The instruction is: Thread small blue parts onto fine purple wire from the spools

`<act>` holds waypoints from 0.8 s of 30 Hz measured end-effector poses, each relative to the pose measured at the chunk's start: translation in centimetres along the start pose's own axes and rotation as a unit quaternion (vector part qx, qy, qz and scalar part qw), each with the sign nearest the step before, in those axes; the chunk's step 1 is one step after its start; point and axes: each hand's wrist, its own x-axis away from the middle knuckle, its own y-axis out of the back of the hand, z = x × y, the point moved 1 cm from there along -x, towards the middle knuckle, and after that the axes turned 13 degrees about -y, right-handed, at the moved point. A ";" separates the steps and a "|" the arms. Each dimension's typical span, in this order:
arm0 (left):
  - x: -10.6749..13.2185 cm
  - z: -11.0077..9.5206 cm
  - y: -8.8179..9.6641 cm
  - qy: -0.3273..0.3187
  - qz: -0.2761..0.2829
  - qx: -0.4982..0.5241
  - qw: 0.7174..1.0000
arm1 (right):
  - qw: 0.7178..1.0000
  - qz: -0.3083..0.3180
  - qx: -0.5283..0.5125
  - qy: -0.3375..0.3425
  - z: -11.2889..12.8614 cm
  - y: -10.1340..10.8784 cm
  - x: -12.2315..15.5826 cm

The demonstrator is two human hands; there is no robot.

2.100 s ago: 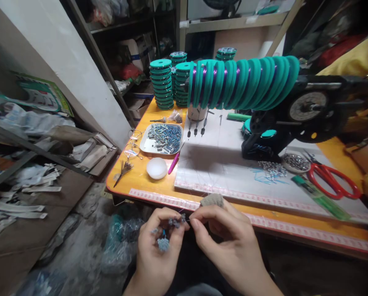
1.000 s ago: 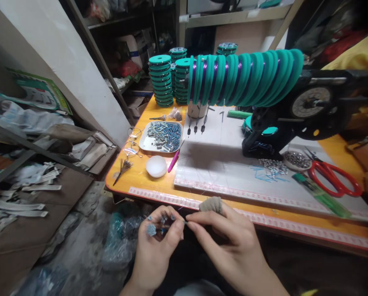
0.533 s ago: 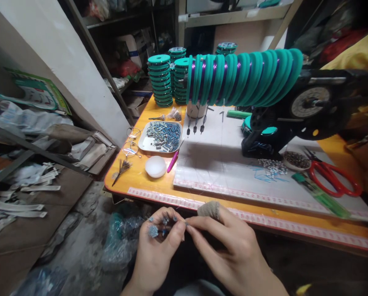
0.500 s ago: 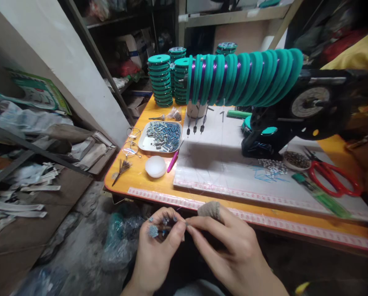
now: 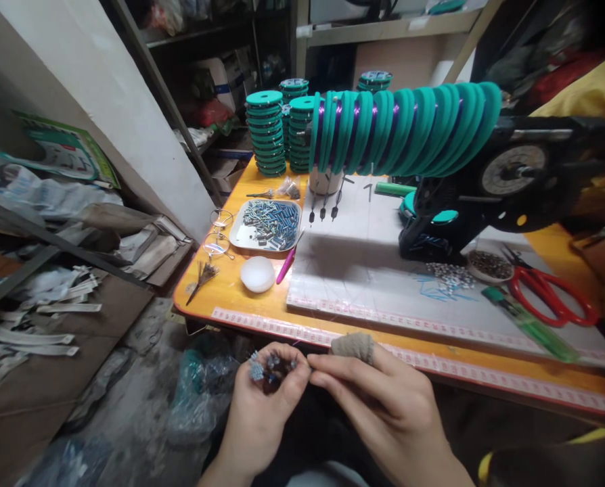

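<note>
Below the table's front edge, my left hand (image 5: 262,399) is curled round a small bundle of blue-grey tufted pieces (image 5: 264,368). My right hand (image 5: 384,406) pinches thumb and forefinger together right against the left fingertips, on something too fine to make out. A beige cloth sleeve (image 5: 353,346) covers one right finger. A thin purple thread runs from the hands up toward the table.
An orange table (image 5: 231,291) carries a white mat (image 5: 363,264), a tray of small blue tubes (image 5: 266,226), a white bowl (image 5: 258,274), a pink pen (image 5: 286,264), red scissors (image 5: 553,297), stacked teal spools (image 5: 266,135) and a black winder with teal spools (image 5: 409,128). Clutter fills shelves left.
Both hands have stayed pinched together below the table edge. The left hand has turned the tufted bundle, which now sits higher, near its fingertips. The view has shifted slightly.
</note>
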 end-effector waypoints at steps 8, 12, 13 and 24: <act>-0.5 -0.7 0.7 -0.047 0.044 -0.048 0.997 | 0.994 0.050 0.089 0.026 0.4 0.1 0.0; -0.8 -2.5 1.6 -0.110 0.091 -0.127 0.982 | 0.973 0.099 0.185 0.099 0.6 -0.5 -0.1; -0.8 -3.0 1.8 -0.131 0.107 -0.155 0.973 | 0.967 0.099 0.198 0.129 0.7 -0.6 -0.2; -6.9 -4.9 8.3 -0.215 -0.048 -0.474 0.853 | 0.974 0.080 0.169 0.131 1.8 0.5 -1.4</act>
